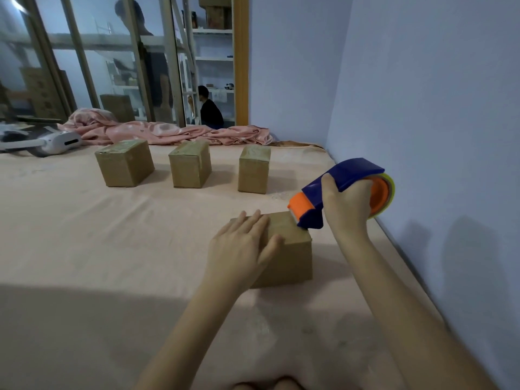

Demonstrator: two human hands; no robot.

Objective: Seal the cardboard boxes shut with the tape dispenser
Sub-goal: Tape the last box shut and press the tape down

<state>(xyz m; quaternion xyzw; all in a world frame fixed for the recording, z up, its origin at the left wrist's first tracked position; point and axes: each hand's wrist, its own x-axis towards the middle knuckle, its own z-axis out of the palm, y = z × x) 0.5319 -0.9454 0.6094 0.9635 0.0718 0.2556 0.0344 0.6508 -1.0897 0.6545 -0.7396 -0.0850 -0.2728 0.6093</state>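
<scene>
Peach-pink sheet covers the bed point(84, 235), whose right edge meets a pale blue wall point(422, 80). A pink blanket point(168, 132) lies bunched along the far edge before glass doors point(84, 66). Three cardboard boxes point(190, 164) stand in a row near it. Toward the right edge, the left hand point(242, 246) lies flat, fingers spread, on a fourth box point(292, 257); the right hand point(347, 206) grips the blue-and-orange tape dispenser point(332, 192), its nose touching that box's top.

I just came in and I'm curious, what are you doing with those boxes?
A person is taping boxes shut. The left hand presses flat on the near box, while the right hand holds the blue and orange tape dispenser at its far top edge. Three more boxes stand in a row behind.
</scene>
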